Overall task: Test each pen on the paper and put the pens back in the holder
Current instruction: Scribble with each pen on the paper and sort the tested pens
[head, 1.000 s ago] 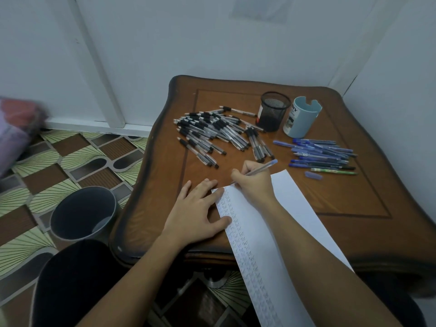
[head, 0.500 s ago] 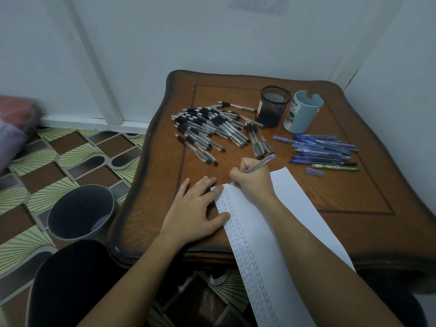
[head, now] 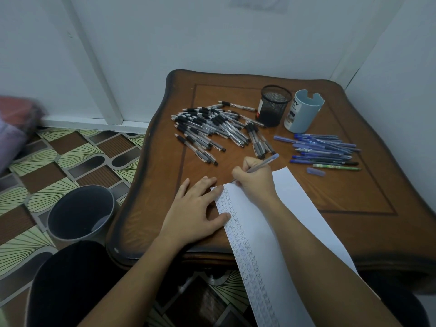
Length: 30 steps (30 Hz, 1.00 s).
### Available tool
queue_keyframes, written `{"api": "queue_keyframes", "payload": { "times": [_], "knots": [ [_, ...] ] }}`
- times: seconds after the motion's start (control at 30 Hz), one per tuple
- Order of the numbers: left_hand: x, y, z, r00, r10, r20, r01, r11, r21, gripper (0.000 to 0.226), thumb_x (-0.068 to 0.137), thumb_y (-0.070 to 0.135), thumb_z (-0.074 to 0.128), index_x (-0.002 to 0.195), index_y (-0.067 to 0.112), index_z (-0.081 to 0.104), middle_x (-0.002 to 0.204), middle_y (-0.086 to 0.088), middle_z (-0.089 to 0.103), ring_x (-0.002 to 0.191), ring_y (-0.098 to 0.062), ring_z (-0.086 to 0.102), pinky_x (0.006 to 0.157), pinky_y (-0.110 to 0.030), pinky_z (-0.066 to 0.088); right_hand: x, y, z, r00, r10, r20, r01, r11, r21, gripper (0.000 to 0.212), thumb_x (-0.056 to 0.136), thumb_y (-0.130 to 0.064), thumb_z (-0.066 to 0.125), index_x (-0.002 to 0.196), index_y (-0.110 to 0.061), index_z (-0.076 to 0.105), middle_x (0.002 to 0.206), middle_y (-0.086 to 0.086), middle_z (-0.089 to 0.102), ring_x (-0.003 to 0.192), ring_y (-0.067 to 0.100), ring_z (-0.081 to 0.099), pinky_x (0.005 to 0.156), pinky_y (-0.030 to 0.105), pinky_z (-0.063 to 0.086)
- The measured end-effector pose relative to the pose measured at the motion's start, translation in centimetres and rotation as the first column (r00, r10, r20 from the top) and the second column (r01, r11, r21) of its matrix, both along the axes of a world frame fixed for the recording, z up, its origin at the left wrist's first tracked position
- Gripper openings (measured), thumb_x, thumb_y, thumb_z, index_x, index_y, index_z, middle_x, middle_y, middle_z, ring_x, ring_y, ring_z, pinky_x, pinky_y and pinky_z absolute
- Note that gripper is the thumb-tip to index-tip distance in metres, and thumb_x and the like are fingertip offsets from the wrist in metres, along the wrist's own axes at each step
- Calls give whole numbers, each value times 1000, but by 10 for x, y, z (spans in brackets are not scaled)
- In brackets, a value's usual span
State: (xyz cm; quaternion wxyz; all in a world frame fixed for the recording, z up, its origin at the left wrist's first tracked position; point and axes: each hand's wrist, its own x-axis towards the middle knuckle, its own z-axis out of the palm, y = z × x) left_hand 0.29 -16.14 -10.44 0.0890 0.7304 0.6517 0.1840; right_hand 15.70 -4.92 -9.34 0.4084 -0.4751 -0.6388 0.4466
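Only partly visible: pen (head: 267,162) in right hand (head: 256,184), tip at paper (head: 297,210).

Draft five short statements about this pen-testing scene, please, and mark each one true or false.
1. The right hand holds a pen with its tip at the paper. True.
2. The left hand pinches a second pen. False: it lies flat, fingers on the paper's left edge, holding nothing.
3. No pens stick out of the black mesh holder. True.
4. The blue pens lie left of the black-and-clear pens. False: they lie to the right, near the light blue cup.
5. The paper hangs over the near edge of the table. True.
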Motion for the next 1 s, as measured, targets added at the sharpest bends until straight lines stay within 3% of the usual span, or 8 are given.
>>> {"api": "queue_keyframes", "payload": {
  "times": [0.2, 0.3, 0.53, 0.7, 1.0],
  "knots": [
    [0, 0, 1, 1000, 2, -4, -2, 1000, -11, 76, 79, 76, 31, 143, 35, 41, 154, 13, 30, 144, -4, 16, 119, -37, -4, -1, -2, 0, 1000, 16, 26, -17, 1000, 5, 35, 82, -3, 66, 57, -13, 44, 55, 11, 44, 51, 15, 56, 55, 35, 45],
    [0, 0, 2, 1000, 2, 4, -2, 1000, -13, 77, 79, 76, 31, 143, 35, 42, 154, 13, 30, 144, -4, 16, 119, -37, -3, 0, -1, 0, 1000, -4, 28, 4, 1000, -2, 40, 82, -3, 66, 54, -17, 42, 53, 8, 42, 53, 21, 53, 55, 34, 46],
    [1, 0, 3, 1000, 2, 5, -2, 1000, -19, 77, 78, 77, 30, 143, 35, 41, 154, 14, 29, 144, -3, 15, 118, -35, -6, 0, -1, -1, 999, 1, 33, -2, 1000, 11, 36, 83, -3, 66, 56, -14, 43, 54, 9, 42, 49, 12, 54, 55, 34, 46],
    [1, -1, 4, 1000, 2, 20, -2, 1000, -11, 77, 78, 76, 33, 142, 35, 42, 153, 14, 30, 144, -3, 15, 117, -33, -8, 0, -1, 0, 1000, 3, 21, -4, 1000, 30, 36, 82, -1, 65, 56, -13, 43, 53, 7, 41, 52, 22, 49, 55, 33, 45],
    [1, -1, 4, 1000, 7, 26, -6, 1000, -5, 75, 78, 75, 35, 141, 35, 43, 153, 14, 31, 143, -3, 16, 117, -33, -7, 0, 0, -1, 1000, 3, 16, -3, 1000, 8, 40, 82, -2, 65, 55, -17, 40, 52, 4, 39, 52, 21, 50, 55, 34, 44]
  ]
}}
